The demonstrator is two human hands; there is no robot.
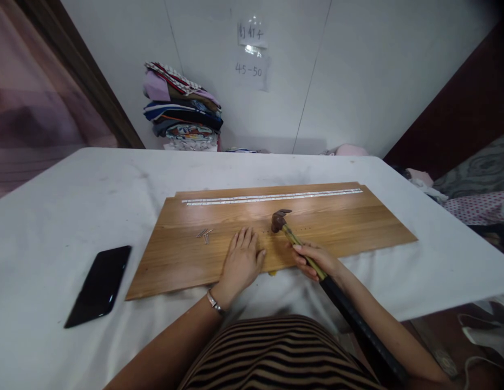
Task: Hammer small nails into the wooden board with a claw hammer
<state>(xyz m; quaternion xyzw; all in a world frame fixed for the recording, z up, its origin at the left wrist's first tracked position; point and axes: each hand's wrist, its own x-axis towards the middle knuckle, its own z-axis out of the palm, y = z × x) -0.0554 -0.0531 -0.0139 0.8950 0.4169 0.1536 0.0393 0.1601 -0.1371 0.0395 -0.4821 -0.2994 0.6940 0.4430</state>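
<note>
A claw hammer [291, 236] with a rusty head and a black-gripped lower handle is in my right hand [314, 259], whose fingers wrap round the upper handle. Its head is over the middle of a wooden board [341, 230], near a row of small dark dots. My left hand [242, 257] lies flat on the board with fingers stretched out, left of the hammer head. Several loose nails [205, 234] lie on the board to the left of that hand. Two white marked strips [272, 197] run along the board's far side.
A black phone [99, 284] lies on the white-covered table [44, 238], left of the board. Folded clothes [182, 108] are stacked against the wall at the back. Two paper notes [252, 69] hang on the wall. A small yellow thing [272, 273] shows at the board's near edge.
</note>
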